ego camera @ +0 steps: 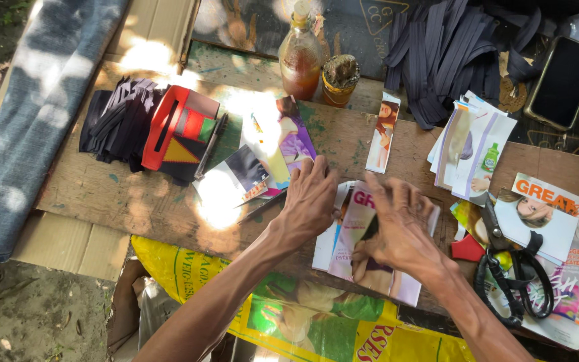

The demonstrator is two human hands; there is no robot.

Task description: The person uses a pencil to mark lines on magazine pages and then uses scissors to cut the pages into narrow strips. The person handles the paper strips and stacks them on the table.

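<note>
My left hand (pixel 311 198) lies palm down on the wooden board (pixel 135 201), fingers spread, its fingertips on the left edge of a pink magazine page (pixel 355 231). My right hand (pixel 400 231) presses flat on the same page, covering its middle. Neither hand grips anything. More cut magazine pieces (pixel 273 144) lie just beyond my left hand. Black scissors (pixel 510 268) rest on another magazine sheet to the right of my right hand.
A stack of cut pages (pixel 467 147) and a narrow paper strip (pixel 383 133) lie further back. A bottle of amber liquid (pixel 301 57) and a small jar (pixel 340 80) stand behind. Dark strips (pixel 118 117), a red woven piece (pixel 169 127) and a phone (pixel 563 82) are around.
</note>
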